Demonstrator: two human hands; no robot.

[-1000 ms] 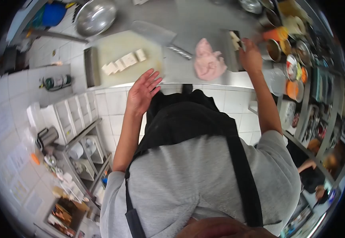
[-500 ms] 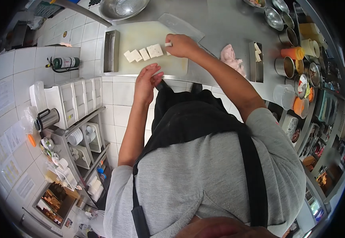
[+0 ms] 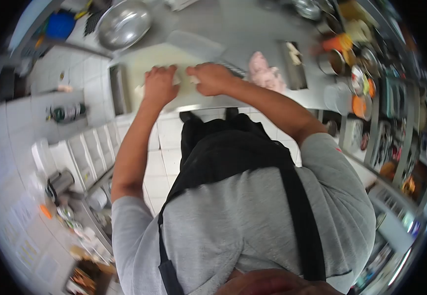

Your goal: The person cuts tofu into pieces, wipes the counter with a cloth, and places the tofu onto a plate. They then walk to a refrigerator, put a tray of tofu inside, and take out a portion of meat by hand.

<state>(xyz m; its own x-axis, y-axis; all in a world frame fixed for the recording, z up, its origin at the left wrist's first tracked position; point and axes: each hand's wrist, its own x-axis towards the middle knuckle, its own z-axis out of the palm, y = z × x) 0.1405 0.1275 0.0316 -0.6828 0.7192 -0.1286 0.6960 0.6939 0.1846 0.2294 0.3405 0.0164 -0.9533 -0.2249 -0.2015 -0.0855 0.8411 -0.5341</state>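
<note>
On the pale cutting board [image 3: 139,58], my left hand [image 3: 160,86] lies over the row of white blocks [image 3: 176,79], fingers curled down around them and hiding most of the row. A bit of white also shows at its left side. Just to the right, my right hand [image 3: 212,78] is closed, with a small white piece [image 3: 193,79] between thumb and fingers. The two hands are a short gap apart. Motion blur softens the edges of the blocks.
A metal tray [image 3: 120,89] stands at the board's left end, a steel bowl [image 3: 124,24] behind it. A clear plastic sheet [image 3: 196,43] lies behind my hands. Rightward are a pink cloth [image 3: 265,73], a narrow tray [image 3: 293,66] with white pieces, and several pots.
My left hand has moved from the board's front edge onto the white blocks and closed around them. The view has shifted, and my right hand still holds a white piece.
</note>
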